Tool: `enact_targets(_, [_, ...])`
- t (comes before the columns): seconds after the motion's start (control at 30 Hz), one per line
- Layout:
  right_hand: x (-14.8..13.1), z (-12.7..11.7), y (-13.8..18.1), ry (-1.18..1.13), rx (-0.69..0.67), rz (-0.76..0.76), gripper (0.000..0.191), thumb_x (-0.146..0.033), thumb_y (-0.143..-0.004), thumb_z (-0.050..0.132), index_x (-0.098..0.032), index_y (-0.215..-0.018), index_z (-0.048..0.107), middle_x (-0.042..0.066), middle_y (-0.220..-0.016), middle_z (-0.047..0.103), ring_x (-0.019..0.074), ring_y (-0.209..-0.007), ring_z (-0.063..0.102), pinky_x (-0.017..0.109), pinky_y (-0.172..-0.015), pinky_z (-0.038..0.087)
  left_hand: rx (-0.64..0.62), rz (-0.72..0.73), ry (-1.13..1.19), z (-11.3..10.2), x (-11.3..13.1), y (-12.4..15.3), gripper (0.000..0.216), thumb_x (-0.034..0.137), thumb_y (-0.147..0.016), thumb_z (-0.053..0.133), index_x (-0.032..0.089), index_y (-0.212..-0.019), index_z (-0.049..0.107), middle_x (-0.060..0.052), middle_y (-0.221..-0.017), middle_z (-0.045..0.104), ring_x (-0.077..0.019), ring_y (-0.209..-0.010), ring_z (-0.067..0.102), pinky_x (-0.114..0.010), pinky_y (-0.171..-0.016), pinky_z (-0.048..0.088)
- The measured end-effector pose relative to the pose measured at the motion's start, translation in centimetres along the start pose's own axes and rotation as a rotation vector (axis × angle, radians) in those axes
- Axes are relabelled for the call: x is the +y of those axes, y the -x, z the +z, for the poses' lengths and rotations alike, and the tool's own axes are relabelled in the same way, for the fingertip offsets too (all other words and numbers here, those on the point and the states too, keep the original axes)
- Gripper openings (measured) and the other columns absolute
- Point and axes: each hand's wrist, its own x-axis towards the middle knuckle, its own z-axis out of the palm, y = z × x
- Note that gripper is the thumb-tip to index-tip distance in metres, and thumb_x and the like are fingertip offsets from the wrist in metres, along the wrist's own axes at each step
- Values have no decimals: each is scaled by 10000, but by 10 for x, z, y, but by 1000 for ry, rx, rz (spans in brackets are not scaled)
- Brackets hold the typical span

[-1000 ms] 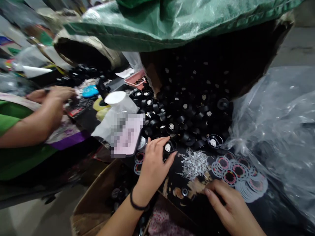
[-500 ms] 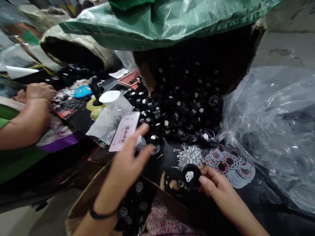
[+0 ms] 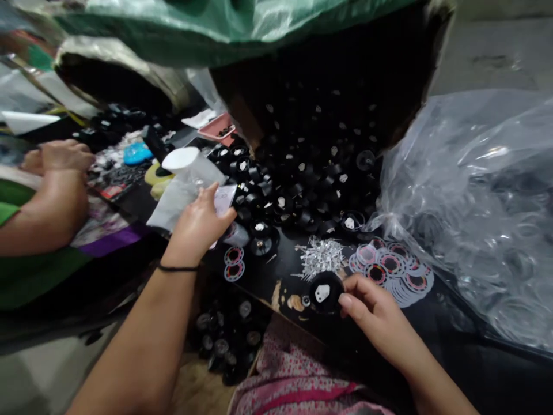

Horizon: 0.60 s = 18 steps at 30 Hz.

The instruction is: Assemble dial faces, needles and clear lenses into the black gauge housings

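Right hand (image 3: 372, 306) pinches a black cup (image 3: 325, 294); left hand (image 3: 199, 222), spread, covers phone (image 3: 224, 199); box (image 3: 245, 120) holds similar cups (image 3: 302, 196)

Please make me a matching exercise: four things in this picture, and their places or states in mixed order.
1. Nearest round black plastic cup with white inset
2. Heap of thin silvery metal pins
3. Small pink plastic tray
4. Large transparent plastic bag

A. Holding small dark pieces
B. At the picture's right edge
C. In the right hand
D. Left of overlapping grey discs with red print

Pairs: 1C, 2D, 3A, 4B
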Motion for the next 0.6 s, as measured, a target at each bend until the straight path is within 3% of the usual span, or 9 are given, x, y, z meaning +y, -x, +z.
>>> enact_targets(0.13, [2, -2, 3, 6, -9, 3, 346, -555, -908, 574, -218, -835, 574, -26, -666, 553, 121, -591, 495, 243, -578, 425, -17, 4, 44, -15, 4, 6, 825, 549, -891, 545, 79, -1535, 332, -139, -1663, 323, -368, -1501, 321, -590, -1155, 331])
enact_targets(0.2, [2, -2, 2, -4, 13, 19, 338, -549, -904, 583, -217, -839, 580, -30, -654, 550, 118, -575, 482, 241, -568, 418, 16, 13, 94, -23, 10, 23, 795, 555, -908, 526, 99, -1532, 337, -100, -1690, 267, -338, -1534, 247, -594, -1199, 242])
enact_targets(0.27, [1, 1, 1, -14, 34, 46, 334, -539, -897, 581, -216, -811, 563, -33, -642, 548, 115, -563, 468, 243, -562, 407, 48, 31, 197, -25, 22, 56, 664, 529, -955, 451, 166, -1509, 399, -31, -1654, 369, -276, -1522, 303, -560, -1220, 249])
enact_targets(0.3, [-1, 4, 1, -15, 35, 62, 328, -528, -895, 576, -215, -798, 551, -32, -643, 548, 115, -564, 464, 244, -564, 402, 30, 38, 271, -21, 31, 77, 569, 509, -980, 406, 205, -1455, 484, -16, -1558, 518, -252, -1446, 446, -523, -1201, 326])
enact_targets(0.37, [-4, 11, 1, -8, 37, 92, 306, -499, -889, 570, -212, -786, 536, -26, -669, 554, 118, -600, 478, 247, -586, 398, -159, 58, 476, -5, 47, 123, 457, 548, -981, 380, 309, -1242, 670, -6, -1257, 750, -248, -1178, 690, -459, -1049, 534])
enact_targets(0.43, [-5, 18, 4, -10, 60, 120, 295, -483, -886, 568, -210, -784, 527, -23, -696, 549, 122, -645, 492, 248, -610, 396, -524, -96, 937, 19, 60, 165, 484, 614, -887, 533, 351, -1267, 677, -39, -1264, 749, -321, -1095, 728, -503, -925, 615])
enact_targets(0.5, [-4, 23, 8, -25, 95, 138, 296, -481, -884, 583, -210, -784, 519, -28, -709, 539, 120, -664, 494, 242, -616, 395, -596, -318, 1224, 43, 69, 192, 513, 605, -862, 605, 377, -1320, 643, -44, -1317, 721, -336, -1072, 737, -517, -877, 637])
enact_targets(0.6, [-1, 21, 18, -10, 100, 154, 289, -465, -886, 631, -205, -797, 542, -39, -716, 544, 107, -650, 487, 225, -600, 392, -638, -541, 1420, 70, 73, 204, 421, 547, -787, 746, 363, -1166, 733, -34, -1316, 724, -356, -1203, 674, -496, -918, 632])
